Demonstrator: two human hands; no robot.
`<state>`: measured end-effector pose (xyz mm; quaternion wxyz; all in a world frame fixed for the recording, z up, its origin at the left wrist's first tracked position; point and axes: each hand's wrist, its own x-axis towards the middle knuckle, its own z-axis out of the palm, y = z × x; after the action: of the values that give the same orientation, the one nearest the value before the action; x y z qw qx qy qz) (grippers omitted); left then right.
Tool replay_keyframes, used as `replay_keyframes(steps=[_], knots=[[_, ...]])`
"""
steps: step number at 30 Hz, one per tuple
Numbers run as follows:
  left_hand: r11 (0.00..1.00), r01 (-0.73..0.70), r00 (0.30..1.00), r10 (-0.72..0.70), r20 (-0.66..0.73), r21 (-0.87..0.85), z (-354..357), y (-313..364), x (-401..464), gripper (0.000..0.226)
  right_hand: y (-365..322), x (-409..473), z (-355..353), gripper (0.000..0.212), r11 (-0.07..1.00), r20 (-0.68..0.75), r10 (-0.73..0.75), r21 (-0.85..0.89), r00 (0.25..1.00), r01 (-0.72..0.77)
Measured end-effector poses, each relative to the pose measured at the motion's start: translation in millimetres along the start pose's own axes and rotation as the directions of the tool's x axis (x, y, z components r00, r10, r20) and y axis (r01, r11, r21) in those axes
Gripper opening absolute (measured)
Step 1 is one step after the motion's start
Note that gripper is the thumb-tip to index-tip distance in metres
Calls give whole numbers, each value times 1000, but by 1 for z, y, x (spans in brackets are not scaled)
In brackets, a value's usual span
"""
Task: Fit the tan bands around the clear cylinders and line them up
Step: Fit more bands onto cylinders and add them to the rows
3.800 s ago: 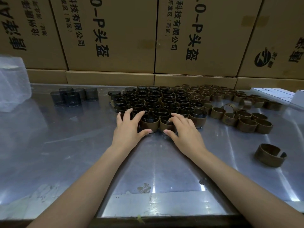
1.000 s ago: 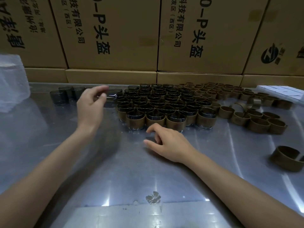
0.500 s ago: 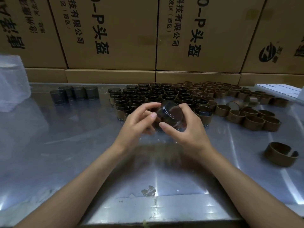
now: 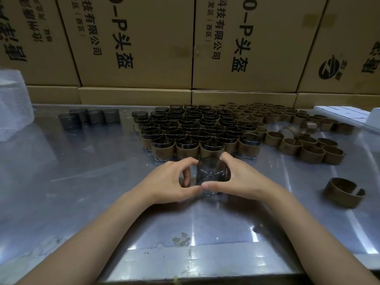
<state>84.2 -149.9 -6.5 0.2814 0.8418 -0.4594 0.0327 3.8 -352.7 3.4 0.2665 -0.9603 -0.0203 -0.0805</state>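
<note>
Both hands are meeting at the middle of the table (image 4: pixel 82 202), curled around one clear cylinder (image 4: pixel 211 174). The left hand (image 4: pixel 170 182) is arching its fingers toward the cylinder's rim, thumb underneath at the near side. The right hand (image 4: pixel 242 179) is wrapping the cylinder's right side, its thumb lying across the lower front wall. The two thumbs are touching or nearly touching; which cannot be told.

The cylinder is smoky and see-through, standing upright on the table, with a thicker base. No tan band is showing on its visible front wall; the far side is hidden by the fingers.

Just behind the hands, a block of banded cylinders (image 4: pixel 197 132) is standing in close rows, each one wearing a tan band around its lower part with clear glass showing above. The front row is sitting just beyond the fingertips.

To the right of that block, loose tan bands (image 4: pixel 304 147) are lying in a cluster, most standing on edge. A single split band (image 4: pixel 343 195) is sitting apart near the right edge. At the far left, a few bare cylinders (image 4: pixel 88 118) are standing together. A translucent bag (image 4: pixel 12 103) is being cut off by the left edge. Cardboard boxes (image 4: pixel 135 42) printed with black characters are lining the back. White objects at the far right are too partial to identify.
</note>
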Motion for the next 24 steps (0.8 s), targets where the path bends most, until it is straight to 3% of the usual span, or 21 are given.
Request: replay_keyframes(steps=[3, 6, 8, 10, 11, 13, 17, 20, 24], knots=[[998, -2, 1000, 2, 4, -55, 0, 0, 1, 54, 2, -2, -9, 72, 992, 17, 39, 120, 999, -41], [993, 17, 1000, -19, -16, -117, 0, 1, 1, 59, 5, 0, -25, 60, 913, -244, 104, 408, 964, 5], [991, 29, 999, -33, -28, -130, 1, 2, 1, 64, 13, 0, -35, 48, 914, -531, 205, 405, 822, 34], [992, 36, 999, -41, -35, -123, 2, 2, 1, 64, 30, 1, -41, 44, 942, -718, 315, 315, 620, -114], [992, 40, 998, -45, -36, -120, 3, 2, 2, 63, 41, 2, -43, 36, 932, -745, 363, 288, 559, -221], [992, 47, 998, -52, -38, -120, 3, 2, 3, 66, 61, 5, -44, 15, 880, -724, 448, 251, 525, -404], [992, 40, 998, -45, -43, -121, 4, 2, 3, 67, 90, 12, -40, 37, 742, -640, 563, 114, 523, -661], [992, 46, 998, -51, -41, -120, 4, 1, 3, 67, 100, 22, -38, 43, 701, -637, 545, -11, 546, -713], [992, 41, 998, -46, -40, -120, 4, 1, 3, 65, 103, 31, -37, 45, 623, -631, 584, -53, 510, -780]])
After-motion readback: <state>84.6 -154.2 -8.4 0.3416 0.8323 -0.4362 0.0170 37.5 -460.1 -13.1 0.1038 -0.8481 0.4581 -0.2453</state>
